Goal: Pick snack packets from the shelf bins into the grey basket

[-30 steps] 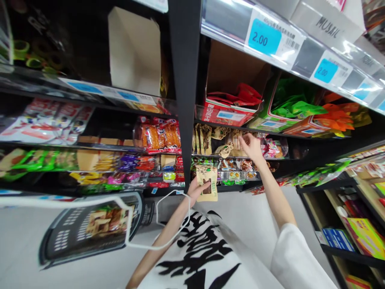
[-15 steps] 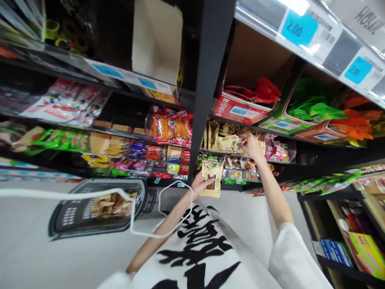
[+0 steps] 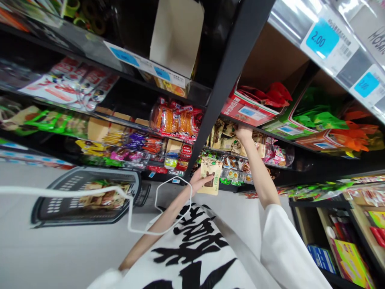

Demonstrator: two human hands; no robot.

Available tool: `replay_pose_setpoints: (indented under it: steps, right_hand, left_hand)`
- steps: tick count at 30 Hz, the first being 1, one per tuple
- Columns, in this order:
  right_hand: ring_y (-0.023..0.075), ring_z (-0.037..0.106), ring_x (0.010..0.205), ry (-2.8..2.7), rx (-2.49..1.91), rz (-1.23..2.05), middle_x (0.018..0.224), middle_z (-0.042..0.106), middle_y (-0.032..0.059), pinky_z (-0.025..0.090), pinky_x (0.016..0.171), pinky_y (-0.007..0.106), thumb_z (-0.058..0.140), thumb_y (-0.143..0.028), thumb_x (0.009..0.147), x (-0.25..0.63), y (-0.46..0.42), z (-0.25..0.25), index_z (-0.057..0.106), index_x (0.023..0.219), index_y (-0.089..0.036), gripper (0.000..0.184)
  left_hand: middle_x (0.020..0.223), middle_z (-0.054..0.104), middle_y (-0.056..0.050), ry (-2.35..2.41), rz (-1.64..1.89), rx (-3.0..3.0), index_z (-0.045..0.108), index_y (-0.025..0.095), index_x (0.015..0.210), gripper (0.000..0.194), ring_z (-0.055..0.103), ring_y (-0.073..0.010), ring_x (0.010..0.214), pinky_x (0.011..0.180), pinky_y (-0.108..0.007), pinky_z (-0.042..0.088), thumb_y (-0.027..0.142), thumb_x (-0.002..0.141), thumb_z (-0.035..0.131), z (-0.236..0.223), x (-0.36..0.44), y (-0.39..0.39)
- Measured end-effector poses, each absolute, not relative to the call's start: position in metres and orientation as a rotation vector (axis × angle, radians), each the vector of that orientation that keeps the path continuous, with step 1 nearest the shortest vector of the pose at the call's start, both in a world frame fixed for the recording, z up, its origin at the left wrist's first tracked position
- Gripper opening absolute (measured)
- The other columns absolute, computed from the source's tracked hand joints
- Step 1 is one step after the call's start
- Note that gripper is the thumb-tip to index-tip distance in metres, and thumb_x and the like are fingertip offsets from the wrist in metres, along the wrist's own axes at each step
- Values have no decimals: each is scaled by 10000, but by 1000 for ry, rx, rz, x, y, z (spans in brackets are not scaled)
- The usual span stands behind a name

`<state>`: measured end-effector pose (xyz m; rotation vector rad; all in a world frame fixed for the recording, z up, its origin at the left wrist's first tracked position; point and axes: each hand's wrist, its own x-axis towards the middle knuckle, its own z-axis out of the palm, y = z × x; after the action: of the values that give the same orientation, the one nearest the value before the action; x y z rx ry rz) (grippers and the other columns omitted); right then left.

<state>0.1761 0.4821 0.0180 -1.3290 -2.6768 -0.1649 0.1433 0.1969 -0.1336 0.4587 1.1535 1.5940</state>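
Note:
My left hand (image 3: 198, 180) is closed on a tan snack pouch (image 3: 214, 186) with a dark see-through window, its thumb lying across the front. The pouch is upright, just in front of the lower shelves. My right hand (image 3: 244, 132) reaches deep into a shelf row of similar tan snack pouches (image 3: 227, 143). Its fingers are hidden behind the shelf above and among the pouches, so I cannot see what they touch or grip. To the right of that hand lie pink packets (image 3: 274, 151).
A grey shopping basket (image 3: 67, 176) with packets in it stands on the floor at left. A white cable (image 3: 129, 212) loops before my left forearm. A black shelf post (image 3: 221, 84) divides the shelves. A red carton (image 3: 246, 112) sits above my right hand; another shelf unit (image 3: 319, 208) stands at right.
My right hand has pushed further back into the tan pouches, and its fingers have gone out of sight. My left hand keeps the pouch in nearly the same spot. The view has turned slightly.

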Motion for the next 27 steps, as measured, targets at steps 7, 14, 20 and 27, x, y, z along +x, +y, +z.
replay_pose_setpoints:
  steps: [7, 14, 20, 27]
  right_hand:
    - [274, 721, 831, -3025, -1215, 394, 856, 770, 139, 564, 796, 340, 737, -401, 834, 205, 466, 23, 755, 858, -124, 279]
    - [237, 737, 831, -2850, -1014, 768, 1071, 752, 119, 591, 751, 335, 821, -532, 724, 235, 442, 35, 642, 1220, -155, 648]
    - [316, 733, 804, -2690, -1274, 544, 833, 741, 141, 581, 793, 433, 927, -539, 566, 260, 408, 29, 641, 932, -186, 583]
    - [206, 677, 538, -1995, -1197, 1591, 570, 647, -60, 585, 554, 329, 915, -385, 543, 269, 400, -19, 537, 973, -242, 590]
  left_hand:
    - [1258, 726, -136, 1168, 1624, 434, 649, 181, 1221, 689, 674, -330, 1159, 1042, -491, 490, 374, 607, 897, -148, 137, 194]
    - [1243, 735, -129, 1121, 1628, 446, 651, 179, 1200, 652, 683, -317, 1142, 1044, -481, 487, 355, 619, 890, -143, 140, 196]
    - [1241, 738, -108, 1097, 1588, 529, 656, 186, 1193, 611, 673, -303, 1164, 1058, -459, 471, 337, 644, 877, -138, 145, 198]
    - [1191, 750, -102, 1140, 1574, 566, 675, 187, 1158, 589, 680, -311, 1136, 1045, -464, 475, 351, 631, 881, -139, 146, 205]
